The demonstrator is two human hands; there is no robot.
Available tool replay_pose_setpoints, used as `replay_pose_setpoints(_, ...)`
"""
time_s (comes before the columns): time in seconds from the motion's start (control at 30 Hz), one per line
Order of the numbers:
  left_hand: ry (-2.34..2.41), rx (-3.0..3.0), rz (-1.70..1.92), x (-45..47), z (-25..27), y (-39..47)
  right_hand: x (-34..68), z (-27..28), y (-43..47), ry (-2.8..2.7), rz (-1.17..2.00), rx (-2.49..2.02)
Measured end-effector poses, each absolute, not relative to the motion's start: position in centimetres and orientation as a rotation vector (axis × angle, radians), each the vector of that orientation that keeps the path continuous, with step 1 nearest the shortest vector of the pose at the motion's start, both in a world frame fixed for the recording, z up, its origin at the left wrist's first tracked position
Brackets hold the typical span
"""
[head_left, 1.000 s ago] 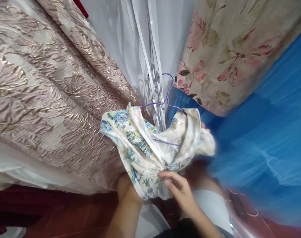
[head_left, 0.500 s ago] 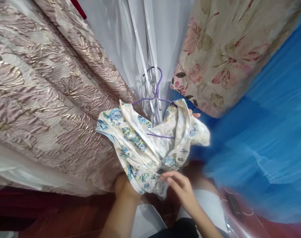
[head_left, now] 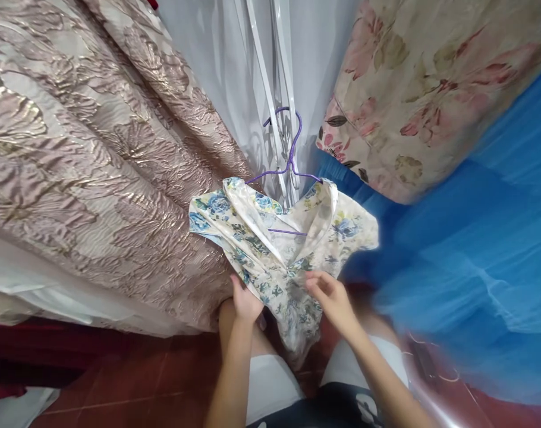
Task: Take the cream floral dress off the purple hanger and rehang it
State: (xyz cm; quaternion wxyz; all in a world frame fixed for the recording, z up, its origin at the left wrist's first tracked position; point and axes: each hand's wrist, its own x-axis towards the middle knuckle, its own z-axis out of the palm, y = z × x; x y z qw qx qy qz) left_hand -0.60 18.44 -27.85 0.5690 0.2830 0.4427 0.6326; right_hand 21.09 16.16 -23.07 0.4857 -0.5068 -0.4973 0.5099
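Observation:
A white blouse with blue and green flowers point(head_left: 261, 261) hangs on a purple hanger point(head_left: 291, 163) in front of me, its V-neck facing up. At the blouse's lower left side is my left hand point(head_left: 247, 302), thumb showing along the edge and the other fingers hidden behind the cloth. My right hand point(head_left: 333, 297) has its fingertips pinched together at the front of the blouse, just below the neckline. The bottom of the blouse droops in folds between the two hands.
White straps point(head_left: 264, 71) hang down by the hanger hook. Pink-and-gold textured fabric point(head_left: 119, 154) fills the left side. On the right are a cream floral garment point(head_left: 413, 113) and blue tulle point(head_left: 484, 255). Reddish tiles point(head_left: 132, 380) cover the floor.
My left hand has drawn back from behind the right shoulder to the blouse's left side. My right hand has moved up the front. The right shoulder of the blouse now lies spread outward.

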Motion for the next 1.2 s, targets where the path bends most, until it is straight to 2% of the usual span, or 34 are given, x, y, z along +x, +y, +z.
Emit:
replay_pose_setpoints(0.23,1.304,0.661,1.455,1.0,-31.3,15.5,18.4,-23.0,18.8,-1.438,1.08,-1.328)
replay_pose_setpoints(0.37,1.32,0.747,1.427,4.2,-31.2,15.2,19.7,-22.6,18.0,-1.394,1.044,-1.308)
replay_pose_setpoints(0.43,1.365,0.815,1.564,5.7,-30.7,15.0,21.1,-22.7,17.5,-1.345,1.065,-1.331)
replay_pose_setpoints(0.57,1.646,1.235,1.976,7.7,-29.5,14.7,22.6,-22.9,16.3,-1.229,1.17,-1.365)
replay_pose_setpoints(0.7,1.456,1.718,1.721,9.2,-28.5,15.1,21.4,-22.8,15.0,-1.156,1.264,-1.3)
replay_pose_setpoints(0.87,1.323,1.62,1.719,10.8,-27.9,16.7,20.4,-22.2,14.9,-1.103,1.232,-1.241)
replay_pose_setpoints(1.2,1.458,1.304,1.653,9.8,-30.6,18.1,21.5,-25.7,24.5,-1.372,0.783,-1.575)
